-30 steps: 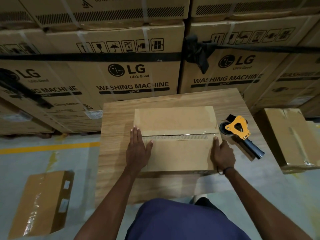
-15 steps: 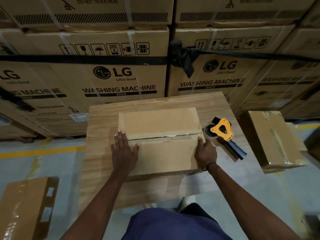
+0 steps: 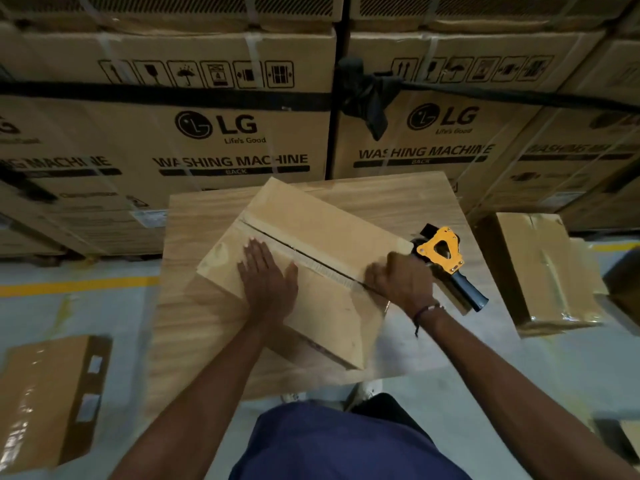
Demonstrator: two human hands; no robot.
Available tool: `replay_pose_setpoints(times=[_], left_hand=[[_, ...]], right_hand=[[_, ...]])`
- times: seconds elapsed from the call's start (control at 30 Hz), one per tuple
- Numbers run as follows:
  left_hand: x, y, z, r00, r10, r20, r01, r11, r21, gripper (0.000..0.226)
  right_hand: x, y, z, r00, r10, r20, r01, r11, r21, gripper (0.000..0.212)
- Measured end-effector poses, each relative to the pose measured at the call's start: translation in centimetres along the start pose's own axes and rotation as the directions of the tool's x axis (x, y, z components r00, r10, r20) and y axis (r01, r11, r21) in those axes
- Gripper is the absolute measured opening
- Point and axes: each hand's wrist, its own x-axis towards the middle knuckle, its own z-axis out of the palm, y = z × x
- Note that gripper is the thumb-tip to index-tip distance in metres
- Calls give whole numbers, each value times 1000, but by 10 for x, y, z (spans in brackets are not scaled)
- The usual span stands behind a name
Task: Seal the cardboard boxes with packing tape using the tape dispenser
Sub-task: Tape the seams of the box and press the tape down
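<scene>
1. One cardboard box, plain brown and flat-topped, lies skewed on the wooden table, its corners turned diagonally to the table's edges.
2. Its two top flaps meet at a centre seam running from the far-left end to the near-right end; a strip of clear tape shows along the seam, with a dark gap beside it.
3. Left hand: flat, fingers straight, pressing the near flap just beside the seam.
4. Right hand: fingers curled over the box's right end at the seam; motion blur hides whether they pinch anything.
5. Tape dispenser, yellow frame and dark handle, rests on the table just right of the box, beside the right hand.
</scene>
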Motion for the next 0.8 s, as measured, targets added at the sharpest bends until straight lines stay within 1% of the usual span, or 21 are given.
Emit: replay_pose_setpoints(times=[0.03, 0.07, 0.1, 0.17, 0.23, 0.27, 0.37, 0.5, 0.57, 0.63, 0.73, 0.8], left_hand=[[-23, -2, 2, 999, 16, -34, -17, 1000, -14, 89], [-45, -4, 6, 998, 29, -55, -30, 999, -20, 87], [-64, -6, 9, 997, 35, -68, -36, 999, -17, 85], [-90, -7, 12, 998, 23, -58, -23, 1000, -5, 84], [-99, -6, 13, 1000, -4, -28, 4, 1000, 9, 85], [-99, -7, 14, 1000, -8, -17, 9, 1000, 13, 85], [-84, -14, 10, 999, 37, 20, -37, 999, 1, 86], [-36, -25, 0, 983, 173, 58, -174, 984, 22, 86], [-4, -19, -5, 961, 255, 105, -258, 966, 20, 87], [28, -6, -8, 930, 322, 179, -333, 942, 36, 89], [64, 21, -7, 898, 375, 228, -401, 913, 74, 90], [74, 36, -3, 888, 375, 265, -405, 912, 69, 90]], right_hand=[[18, -3, -2, 998, -56, -33, 59, 995, 83, 36], [37, -5, -4, 994, -106, -19, 108, 984, 141, 39], [56, -7, -4, 989, -144, 37, 136, 977, 164, 50], [88, -11, 0, 973, -143, 183, 117, 982, 148, 68], [102, -16, 8, 944, -113, 311, 76, 989, 130, 75], [103, -18, 13, 935, -107, 338, 66, 989, 132, 77], [88, -17, 21, 956, -62, 288, 10, 984, 178, 76], [53, 10, 29, 974, 39, 221, -111, 939, 324, 76], [33, 23, 37, 977, 135, 163, -190, 899, 394, 67], [18, 32, 45, 969, 218, 116, -246, 879, 408, 52], [4, 44, 51, 956, 267, 124, -294, 872, 390, 51], [3, 57, 52, 959, 239, 153, -283, 853, 439, 47]])
